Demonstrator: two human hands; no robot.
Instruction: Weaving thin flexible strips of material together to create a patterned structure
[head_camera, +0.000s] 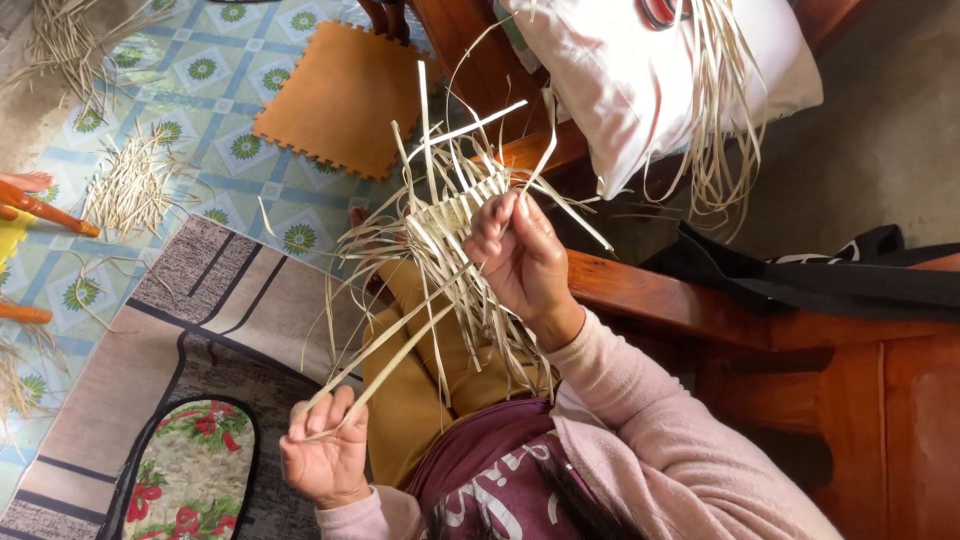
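Above the person's lap, the right hand (525, 262) closes its fingers on the woven straw mat (455, 215), light, springy and easily creased, while the left hand (325, 455) pinches a loose strip (385, 365) below it.

Left hand (325, 455) low, fisted; right hand (520, 255) raised, grip seemingly pinched.

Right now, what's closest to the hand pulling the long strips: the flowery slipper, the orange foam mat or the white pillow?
From the left hand, in the head view:
1. Flowery slipper, on the rug just beside it.
2. Orange foam mat, up on the tiled floor.
3. White pillow, far across on the wooden seat.
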